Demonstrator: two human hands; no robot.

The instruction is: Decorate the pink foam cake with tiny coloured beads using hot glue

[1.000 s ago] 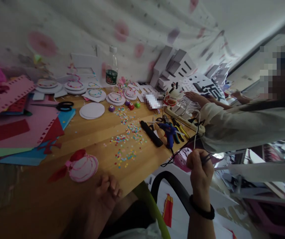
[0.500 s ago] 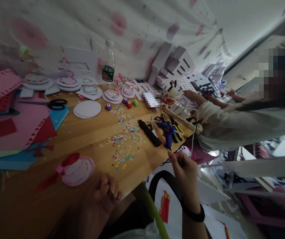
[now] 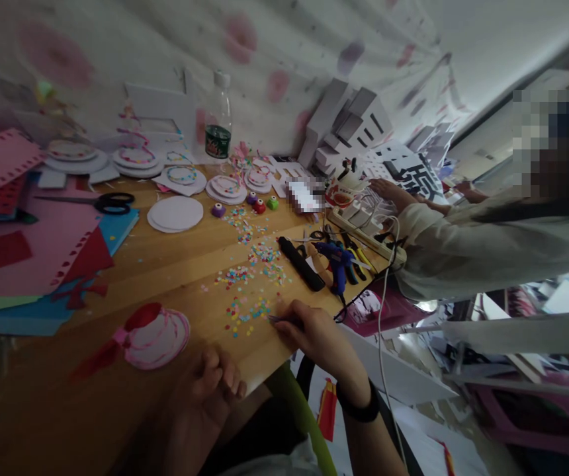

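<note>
My right hand (image 3: 311, 330) pinches what look like slim, dark tweezers (image 3: 278, 319). Their tip is at the right edge of a scatter of small coloured confetti dots (image 3: 249, 311) on the wooden table. Palm up at the table's front edge, my left hand (image 3: 215, 383) rests with loosely curled fingers and nothing visible in it. To its upper left lies a round white card disc (image 3: 163, 337) with pink cord around it and a red ribbon piece (image 3: 143, 317) on its left side.
A blue glue gun (image 3: 337, 261), pliers and a black stick-like object (image 3: 300, 263) lie at the right, by a power strip (image 3: 364, 238). Scissors (image 3: 113, 203) lie on coloured paper at the left. A co-worker's arm (image 3: 443, 228) reaches in from the right.
My right hand has moved left from beyond the table edge to the confetti, bringing the tweezers' tip into sight. My left hand has barely moved.
</note>
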